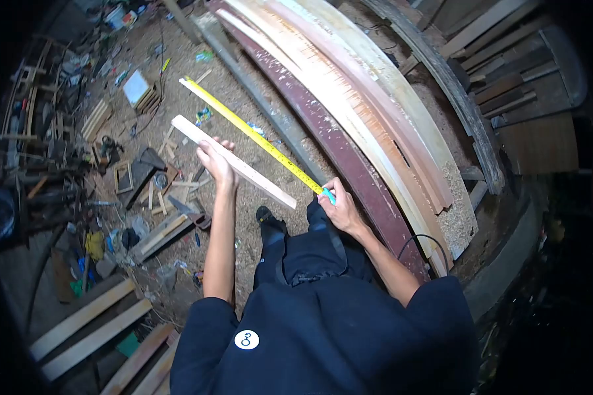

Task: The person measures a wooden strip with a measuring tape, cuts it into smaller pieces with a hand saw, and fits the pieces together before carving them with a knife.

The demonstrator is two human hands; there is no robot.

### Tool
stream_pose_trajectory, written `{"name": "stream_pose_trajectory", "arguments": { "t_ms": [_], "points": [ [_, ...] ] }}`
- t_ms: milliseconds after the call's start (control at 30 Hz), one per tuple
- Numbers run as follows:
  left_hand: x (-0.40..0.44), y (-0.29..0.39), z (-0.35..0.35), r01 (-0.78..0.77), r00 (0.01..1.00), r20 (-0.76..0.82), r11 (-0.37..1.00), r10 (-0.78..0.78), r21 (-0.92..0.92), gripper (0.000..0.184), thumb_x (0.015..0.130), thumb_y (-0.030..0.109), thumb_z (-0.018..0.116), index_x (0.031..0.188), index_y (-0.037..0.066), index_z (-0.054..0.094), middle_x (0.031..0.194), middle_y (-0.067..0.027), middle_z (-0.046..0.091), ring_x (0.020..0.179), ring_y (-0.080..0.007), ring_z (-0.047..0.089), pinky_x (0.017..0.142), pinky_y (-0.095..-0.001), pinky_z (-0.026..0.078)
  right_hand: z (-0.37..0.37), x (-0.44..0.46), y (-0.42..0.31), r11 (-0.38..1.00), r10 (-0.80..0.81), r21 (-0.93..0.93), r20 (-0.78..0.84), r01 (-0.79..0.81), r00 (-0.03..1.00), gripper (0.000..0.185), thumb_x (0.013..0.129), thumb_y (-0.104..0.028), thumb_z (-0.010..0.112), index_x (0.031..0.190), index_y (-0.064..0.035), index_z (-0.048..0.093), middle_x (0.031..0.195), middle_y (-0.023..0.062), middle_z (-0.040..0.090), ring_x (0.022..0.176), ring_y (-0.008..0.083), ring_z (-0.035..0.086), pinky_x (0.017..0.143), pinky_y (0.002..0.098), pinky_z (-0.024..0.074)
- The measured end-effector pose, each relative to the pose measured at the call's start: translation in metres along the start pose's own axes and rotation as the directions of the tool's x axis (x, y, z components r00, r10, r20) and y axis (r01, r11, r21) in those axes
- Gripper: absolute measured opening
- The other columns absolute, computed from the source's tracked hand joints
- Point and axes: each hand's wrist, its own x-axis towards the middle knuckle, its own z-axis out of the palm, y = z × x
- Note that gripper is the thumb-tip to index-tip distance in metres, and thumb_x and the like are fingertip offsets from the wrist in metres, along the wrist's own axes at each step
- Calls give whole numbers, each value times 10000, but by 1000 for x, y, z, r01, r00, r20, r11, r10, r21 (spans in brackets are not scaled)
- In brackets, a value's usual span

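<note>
left grip (219, 164): curled | right grip (339, 205): clenched | arms (220, 250): extended forward

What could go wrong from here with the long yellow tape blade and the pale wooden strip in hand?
The long yellow tape blade reaches out from the right hand with its far end apparently unsupported, so it might buckle. Only the left hand grips the pale, straight wooden strip, so it could tip or slip. Scattered pale wooden offcuts on the brown, littered floor might trip someone stepping left.
</note>
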Motion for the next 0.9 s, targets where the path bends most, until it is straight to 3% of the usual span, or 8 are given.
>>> {"name": "stream_pose_trajectory", "arguments": {
  "t_ms": [367,433,533,633,667,767,833,900],
  "points": [
    [-30,-223,128,555,797,121,796,-592,240,399,1038,410,420,864,62,510,686,-84,551,589,-218,564,567,-368,520,-75,41,103,994,96,87,-424,-65,901,249,864,-172,609,1011,-25,471,752,161,536,687,289,579,643,418,458],
    [-26,-269,149,544,757,227,783,-613,301,395,1024,423,460,862,67,512,700,-72,551,599,-194,559,592,-392,527,-94,47,110,982,173,150,-447,-117,877,247,862,-172,608,1015,-32,475,778,152,530,705,271,558,662,411,459],
    [-31,-321,199,494,831,-7,732,-556,468,431,900,424,691,1069,103,458,671,-22,525,605,-146,518,632,-467,514,-120,55,128,985,169,104,-502,-135,848,229,868,-167,594,997,-34,460,809,147,517,730,266,537,679,409,451],
    [-22,-391,222,275,948,-86,650,-306,708,510,888,390,713,1168,84,416,687,-48,532,532,-167,526,480,-348,472,-139,64,146,986,167,102,-523,-133,836,234,860,-165,594,995,-31,457,786,167,528,704,313,540,677,442,449],
    [-24,-402,226,367,887,-87,577,-453,730,710,822,469,746,1246,-23,459,1149,-259,619,1018,-352,626,906,-415,489,-145,66,152,981,192,102,-523,-163,831,231,860,-163,589,993,-30,455,784,178,535,705,331,549,676,453,447],
    [-24,-435,235,302,895,-31,551,-445,778,672,846,437,726,1262,-16,456,1107,-233,635,1005,-340,629,906,-414,490,-159,74,162,977,210,74,-511,-200,834,226,865,-171,575,992,-28,456,793,210,563,728,367,583,676,473,445],
    [-36,-410,246,313,898,-43,567,-439,762,542,889,331,686,1255,-10,479,1049,-200,654,962,-293,645,850,-388,515,-163,76,154,975,214,55,-512,-217,832,238,867,-190,572,997,-24,461,816,220,581,741,374,588,690,482,448],
    [-36,-392,237,-25,969,188,695,-160,718,434,925,191,635,1265,-30,480,818,-94,627,603,-168,591,504,-300,482,-158,79,163,970,236,62,-490,-236,840,247,870,-197,572,1006,-23,464,815,217,571,731,371,579,690,482,447]
  ]
}}
